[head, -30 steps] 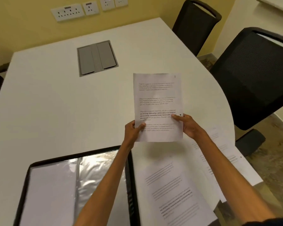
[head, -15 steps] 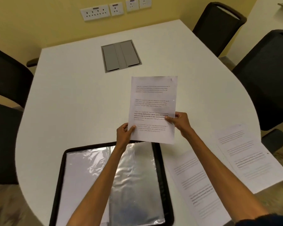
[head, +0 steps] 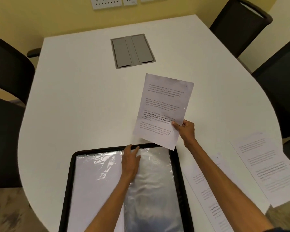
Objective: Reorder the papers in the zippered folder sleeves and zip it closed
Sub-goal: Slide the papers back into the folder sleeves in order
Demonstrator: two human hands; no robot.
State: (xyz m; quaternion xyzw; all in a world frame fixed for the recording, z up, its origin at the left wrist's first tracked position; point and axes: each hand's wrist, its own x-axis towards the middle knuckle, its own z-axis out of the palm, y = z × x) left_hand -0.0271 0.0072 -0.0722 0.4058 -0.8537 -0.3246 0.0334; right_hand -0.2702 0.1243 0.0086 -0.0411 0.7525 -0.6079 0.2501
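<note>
A black zippered folder point(head: 69, 185) lies open on the near part of the white table, its clear plastic sleeves point(head: 151, 185) shining. My right hand point(head: 185, 129) pinches the right edge of a printed sheet point(head: 162, 108) and holds it tilted above the table, just beyond the folder's top right corner. My left hand point(head: 131, 159) rests with straight fingers on the top edge of the sleeves, near the folder's middle. Two more printed sheets lie flat to the right of the folder, one sheet point(head: 208, 195) close beside it and another sheet point(head: 266, 168) at the table's right edge.
A grey cable hatch point(head: 132, 51) is set into the white table point(head: 74, 97) beyond the sheet. Black chairs stand at the left point(head: 8, 67) and at the right point(head: 241, 24). Wall sockets point(head: 105, 2) sit on the yellow wall behind.
My left hand let go of the held sheet and came down onto the top of the folder sleeves. The sheet now hangs from my right hand alone, tilted and shifted right.
</note>
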